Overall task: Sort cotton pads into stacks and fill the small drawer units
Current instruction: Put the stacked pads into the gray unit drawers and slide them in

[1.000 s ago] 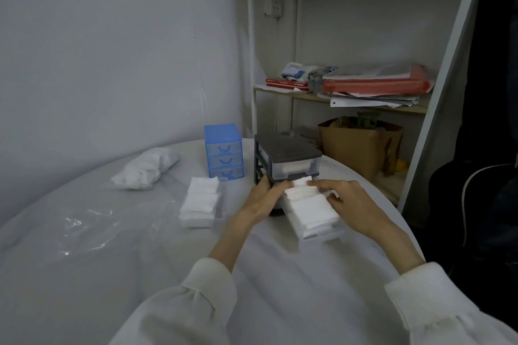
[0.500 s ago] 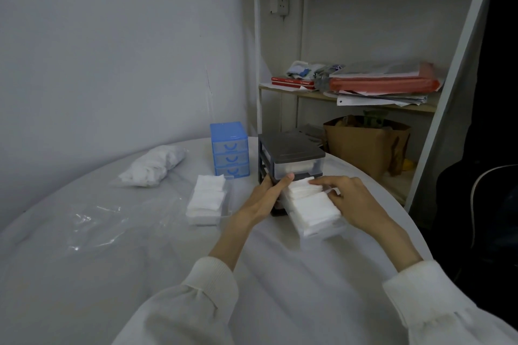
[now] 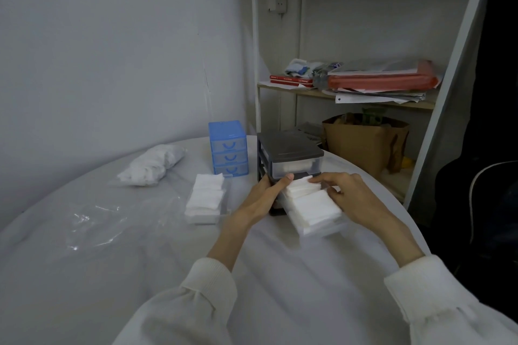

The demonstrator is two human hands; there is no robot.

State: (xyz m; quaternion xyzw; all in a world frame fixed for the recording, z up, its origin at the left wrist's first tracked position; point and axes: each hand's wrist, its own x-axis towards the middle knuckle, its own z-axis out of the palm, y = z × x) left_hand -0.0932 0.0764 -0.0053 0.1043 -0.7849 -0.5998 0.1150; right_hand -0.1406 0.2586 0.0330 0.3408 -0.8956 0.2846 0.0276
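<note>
Bare table is lying open to my left and toward me. Ahead, a blue drawer unit and grey drawer unit are blocking; a pad stack is sitting between, a bag far left.

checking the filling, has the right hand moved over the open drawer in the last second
Yes, slightly. The right hand slid left across the pads, fingertips ending nearer the left thumb, judged against the grey drawer unit.
</note>
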